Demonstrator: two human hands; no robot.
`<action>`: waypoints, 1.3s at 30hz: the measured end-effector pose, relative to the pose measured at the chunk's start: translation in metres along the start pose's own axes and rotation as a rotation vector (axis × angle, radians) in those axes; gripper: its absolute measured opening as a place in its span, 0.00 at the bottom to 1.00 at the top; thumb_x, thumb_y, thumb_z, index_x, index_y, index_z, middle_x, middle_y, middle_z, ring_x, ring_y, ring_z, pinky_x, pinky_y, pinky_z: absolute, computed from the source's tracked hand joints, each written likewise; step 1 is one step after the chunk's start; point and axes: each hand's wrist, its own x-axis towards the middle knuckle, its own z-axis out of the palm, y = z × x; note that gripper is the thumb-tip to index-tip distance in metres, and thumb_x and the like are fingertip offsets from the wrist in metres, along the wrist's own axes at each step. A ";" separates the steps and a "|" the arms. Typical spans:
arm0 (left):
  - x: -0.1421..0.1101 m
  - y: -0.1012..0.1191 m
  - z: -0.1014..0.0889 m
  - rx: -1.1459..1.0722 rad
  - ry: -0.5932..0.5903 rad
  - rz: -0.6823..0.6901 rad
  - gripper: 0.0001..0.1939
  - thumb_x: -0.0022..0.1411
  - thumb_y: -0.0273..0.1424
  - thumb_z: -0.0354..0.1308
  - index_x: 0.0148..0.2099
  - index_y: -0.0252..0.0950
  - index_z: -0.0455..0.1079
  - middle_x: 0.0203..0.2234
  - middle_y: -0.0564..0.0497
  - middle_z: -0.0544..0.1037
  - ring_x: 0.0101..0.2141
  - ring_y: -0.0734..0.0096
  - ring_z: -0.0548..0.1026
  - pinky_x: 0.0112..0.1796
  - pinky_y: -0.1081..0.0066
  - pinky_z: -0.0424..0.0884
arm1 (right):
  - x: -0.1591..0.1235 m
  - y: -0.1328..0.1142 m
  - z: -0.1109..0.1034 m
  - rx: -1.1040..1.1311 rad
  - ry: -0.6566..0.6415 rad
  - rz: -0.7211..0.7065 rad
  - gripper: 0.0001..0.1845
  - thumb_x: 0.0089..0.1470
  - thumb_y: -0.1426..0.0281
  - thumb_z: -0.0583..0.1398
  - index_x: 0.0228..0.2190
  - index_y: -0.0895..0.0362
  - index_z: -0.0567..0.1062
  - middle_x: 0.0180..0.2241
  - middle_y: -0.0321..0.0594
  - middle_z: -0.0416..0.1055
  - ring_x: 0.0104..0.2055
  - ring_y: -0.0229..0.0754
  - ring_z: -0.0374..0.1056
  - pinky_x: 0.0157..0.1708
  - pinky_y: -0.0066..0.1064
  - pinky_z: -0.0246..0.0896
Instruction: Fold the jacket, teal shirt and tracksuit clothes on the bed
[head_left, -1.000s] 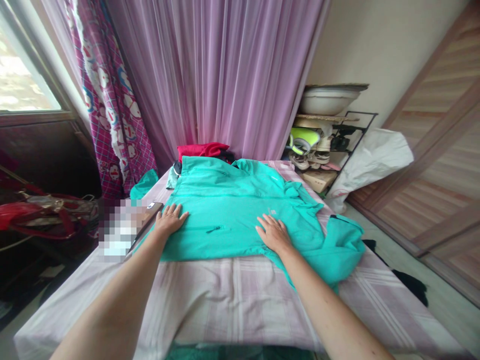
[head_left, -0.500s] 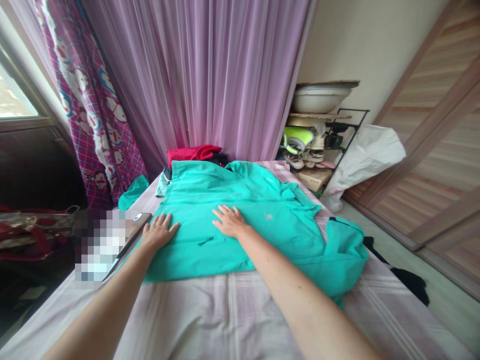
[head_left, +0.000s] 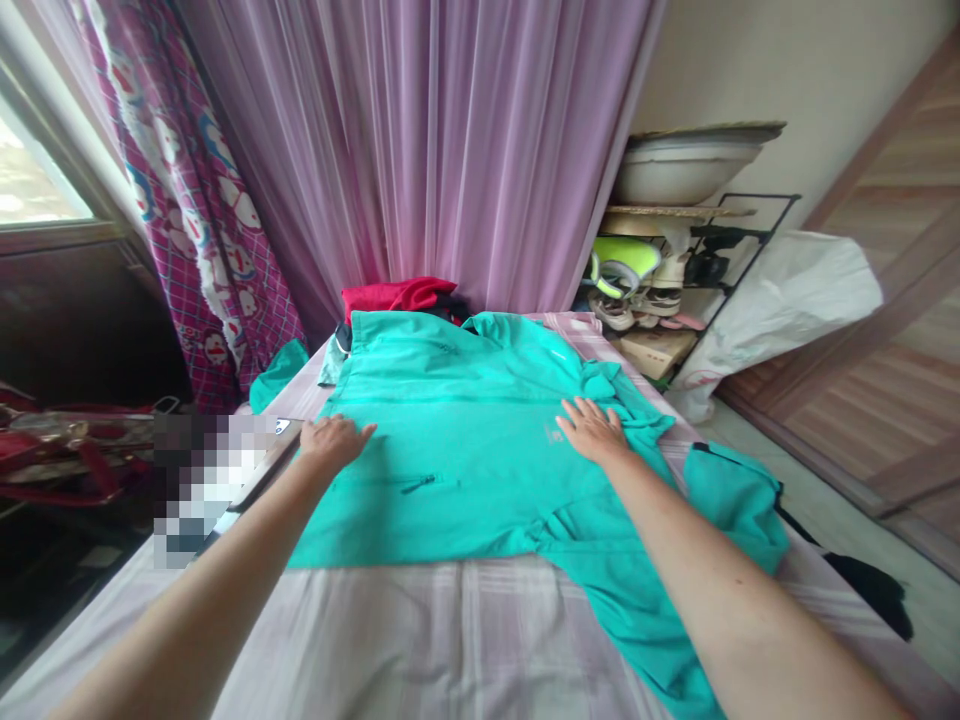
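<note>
Two bare hands lie palm down on a teal zip-up jacket (head_left: pixel 465 440), which is spread over a pale plaid cloth (head_left: pixel 442 640) across the middle of the frame. The left hand (head_left: pixel 337 441) is at the jacket's left edge, just beside a dark phone (head_left: pixel 264 475) left of centre; its grip is wide, thumb out to the side, holding nothing. The right hand (head_left: pixel 592 430), right of centre, has a wide grip too, fingers spread on the fabric just beside a small pale logo (head_left: pixel 553 436), with nothing held. Between the hands and lower in the frame is a short dark zip pull (head_left: pixel 418 484). Part of the jacket runs under the right forearm (head_left: pixel 690 550) toward the lower right. Behind the jacket sits a bunched red cloth (head_left: pixel 397 295), in front of a sheer purple curtain (head_left: pixel 450 150). At upper right, a white basin (head_left: pixel 682 172) tops a rack of shoes.
</note>
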 end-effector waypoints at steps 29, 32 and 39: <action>0.047 -0.024 0.044 -0.216 0.081 -0.010 0.33 0.70 0.48 0.38 0.71 0.40 0.51 0.70 0.46 0.52 0.69 0.56 0.48 0.65 0.49 0.47 | 0.003 0.005 0.020 -0.042 0.157 -0.032 0.32 0.66 0.54 0.39 0.66 0.49 0.58 0.69 0.42 0.52 0.70 0.48 0.46 0.65 0.52 0.44; 0.046 -0.032 0.048 -0.222 0.105 -0.007 0.33 0.70 0.48 0.39 0.71 0.39 0.52 0.70 0.45 0.54 0.69 0.55 0.50 0.65 0.51 0.49 | 0.004 0.007 0.023 -0.052 0.158 -0.039 0.33 0.66 0.54 0.39 0.66 0.49 0.58 0.69 0.43 0.52 0.70 0.47 0.46 0.65 0.52 0.44; 0.044 -0.029 0.048 -0.227 0.134 0.022 0.33 0.70 0.47 0.39 0.70 0.36 0.54 0.69 0.44 0.55 0.68 0.54 0.51 0.65 0.56 0.50 | 0.008 0.008 0.026 -0.069 0.138 -0.038 0.32 0.66 0.55 0.39 0.66 0.49 0.57 0.69 0.42 0.51 0.70 0.49 0.45 0.65 0.54 0.43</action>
